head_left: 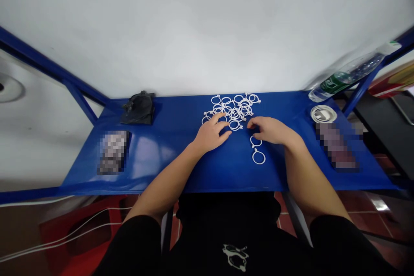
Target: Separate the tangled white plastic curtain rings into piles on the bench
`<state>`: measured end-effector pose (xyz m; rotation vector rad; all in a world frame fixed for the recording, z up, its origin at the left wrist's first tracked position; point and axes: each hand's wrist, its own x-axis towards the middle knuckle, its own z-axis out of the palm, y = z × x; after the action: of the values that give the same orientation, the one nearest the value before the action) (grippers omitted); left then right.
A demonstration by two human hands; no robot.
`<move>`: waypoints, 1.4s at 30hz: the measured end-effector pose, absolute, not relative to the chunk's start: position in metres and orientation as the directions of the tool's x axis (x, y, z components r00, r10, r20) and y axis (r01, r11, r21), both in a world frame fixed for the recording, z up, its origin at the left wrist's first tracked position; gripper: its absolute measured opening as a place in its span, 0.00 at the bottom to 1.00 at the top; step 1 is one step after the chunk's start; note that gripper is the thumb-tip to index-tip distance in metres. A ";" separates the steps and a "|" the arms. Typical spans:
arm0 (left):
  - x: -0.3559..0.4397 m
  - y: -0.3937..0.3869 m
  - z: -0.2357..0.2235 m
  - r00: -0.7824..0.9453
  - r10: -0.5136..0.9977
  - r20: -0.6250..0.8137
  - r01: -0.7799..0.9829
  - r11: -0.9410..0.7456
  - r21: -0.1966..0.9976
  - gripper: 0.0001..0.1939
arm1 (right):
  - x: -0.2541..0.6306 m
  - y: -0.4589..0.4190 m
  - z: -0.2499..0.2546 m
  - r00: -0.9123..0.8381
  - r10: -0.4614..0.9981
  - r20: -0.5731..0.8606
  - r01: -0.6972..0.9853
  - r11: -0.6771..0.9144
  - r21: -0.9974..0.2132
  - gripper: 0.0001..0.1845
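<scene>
Several white curtain rings with small eyelets lie in a loose pile (237, 114) on the blue tabletop. My left hand (211, 133) is palm down at the pile's near left edge, its fingers spread and covering some rings. To the right, my right hand (270, 130) has bent fingers, with a gap between thumb and forefinger and no ring visible in it. Just below its thumb is one curtain ring (256, 146), partly hidden by the hand. Nearer to me, another curtain ring (258, 162) rests flat, its eyelet pointing away from me.
A black plastic bag (139, 108) sits at the back left, with a blurred-out dark object (114, 152) before it. On the right are a clear bottle (336, 83) with a green label, a coiled white cable (323, 114) and another blurred-out object (338, 146). Behind rises a white wall (207, 30).
</scene>
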<state>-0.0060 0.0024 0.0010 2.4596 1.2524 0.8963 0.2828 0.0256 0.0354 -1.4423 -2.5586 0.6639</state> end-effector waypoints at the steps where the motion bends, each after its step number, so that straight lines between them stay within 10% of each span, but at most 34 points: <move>1: -0.006 0.002 0.001 0.461 0.787 0.410 0.637 -0.615 0.464 0.13 | 0.280 0.025 0.034 -0.557 0.821 -0.122 0.774 0.461 -0.433 0.17; 8: -0.006 0.005 -0.003 0.537 0.748 0.390 0.588 -0.663 0.463 0.12 | 0.245 0.021 0.020 -0.491 0.871 -0.025 0.827 0.457 -0.328 0.09; 22: 0.000 -0.001 0.000 0.437 0.814 0.383 0.539 -0.578 0.613 0.17 | 0.215 0.008 0.015 -0.269 0.947 0.178 0.767 0.322 -0.555 0.08; 42: 0.003 -0.001 -0.005 0.431 0.825 0.366 0.309 -0.516 0.799 0.07 | 0.217 0.007 0.012 -0.424 0.871 0.249 0.669 0.487 -0.562 0.08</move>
<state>0.0025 -0.0009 -0.0054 2.0349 0.9516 1.0185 0.2166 0.0073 0.0122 -1.2683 -2.2233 0.5215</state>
